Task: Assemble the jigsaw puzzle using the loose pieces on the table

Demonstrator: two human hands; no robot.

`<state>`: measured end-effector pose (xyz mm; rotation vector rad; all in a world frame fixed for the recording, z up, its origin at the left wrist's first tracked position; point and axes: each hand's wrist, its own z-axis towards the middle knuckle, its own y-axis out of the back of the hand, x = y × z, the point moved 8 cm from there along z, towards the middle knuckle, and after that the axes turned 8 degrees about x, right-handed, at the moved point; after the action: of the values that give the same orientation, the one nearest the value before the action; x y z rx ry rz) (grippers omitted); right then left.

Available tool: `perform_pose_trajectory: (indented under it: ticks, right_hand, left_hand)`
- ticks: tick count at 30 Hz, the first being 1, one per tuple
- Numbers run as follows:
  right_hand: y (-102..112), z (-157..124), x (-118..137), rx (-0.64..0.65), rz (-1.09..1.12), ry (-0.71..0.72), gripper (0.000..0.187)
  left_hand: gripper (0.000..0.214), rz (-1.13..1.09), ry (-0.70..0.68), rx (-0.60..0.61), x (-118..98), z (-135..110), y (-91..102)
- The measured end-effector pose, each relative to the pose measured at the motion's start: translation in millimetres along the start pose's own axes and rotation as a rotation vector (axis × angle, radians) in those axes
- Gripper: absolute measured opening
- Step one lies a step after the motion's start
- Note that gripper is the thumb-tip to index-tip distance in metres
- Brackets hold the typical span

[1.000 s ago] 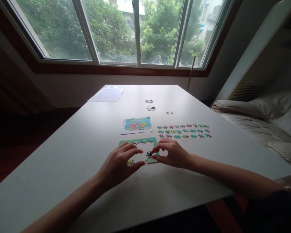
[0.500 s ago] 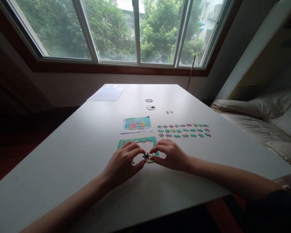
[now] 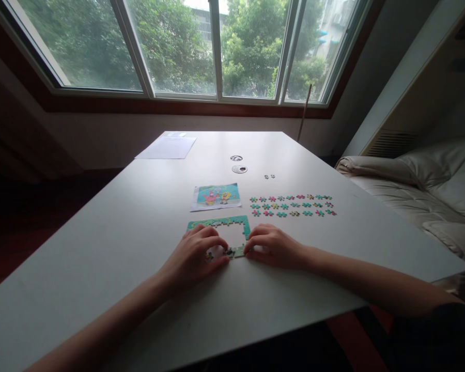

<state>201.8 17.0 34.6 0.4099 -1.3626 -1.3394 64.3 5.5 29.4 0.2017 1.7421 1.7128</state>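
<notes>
A green jigsaw frame (image 3: 220, 223), only its border joined, lies on the white table (image 3: 139, 217) in front of me. My left hand (image 3: 194, 256) rests on its near left corner, fingers curled and pressing down on pieces along the bottom edge. My right hand (image 3: 273, 245) sits on the near right corner, fingertips pinched on the bottom strip of pieces (image 3: 236, 252). The two sets of fingertips almost meet. A small dark piece shows between them.
Beyond the frame lies a cartoon reference picture (image 3: 216, 196). Rows of several loose pieces (image 3: 292, 205) sit to the right, with a few more pieces (image 3: 270, 176) farther back. Two round discs (image 3: 239, 168), a paper sheet (image 3: 166, 147), windows and a sofa (image 3: 411, 181) surround.
Both hands have lowered onto the frame's bottom edge and come closer together. The dark piece, held up between the fingertips before, now lies low in the bottom row.
</notes>
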Motion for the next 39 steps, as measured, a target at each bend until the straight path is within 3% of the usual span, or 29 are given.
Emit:
perform_pose_trajectory:
  ticks: [21, 24, 27, 31, 39]
  right_hand:
    - [0.1, -2.4, -3.4, -0.001, -0.022, 0.029, 0.009]
    - [-0.3, -2.9, -4.1, 0.002, -0.024, 0.022, 0.010]
    - [-0.8, -3.3, -3.8, 0.000, -0.022, 0.030, 0.010]
    - [0.1, -2.9, -3.0, -0.005, -0.027, 0.033, 0.010]
    - [2.1, -2.4, -0.1, -0.008, -0.054, 0.044, 0.009]
  left_hand:
    - [0.017, 0.091, 0.022, 0.013, 0.6, -7.9, 6.1]
    - [0.033, 0.149, -0.005, 0.032, 12.7, -15.1, 16.8]
    - [0.058, 0.169, 0.000, 0.118, 38.1, -23.0, 25.0]
    - [0.068, 0.134, 0.026, 0.266, 65.8, -27.6, 21.6]
    - [0.075, 0.125, 0.083, 0.286, 65.9, -24.6, 17.5]
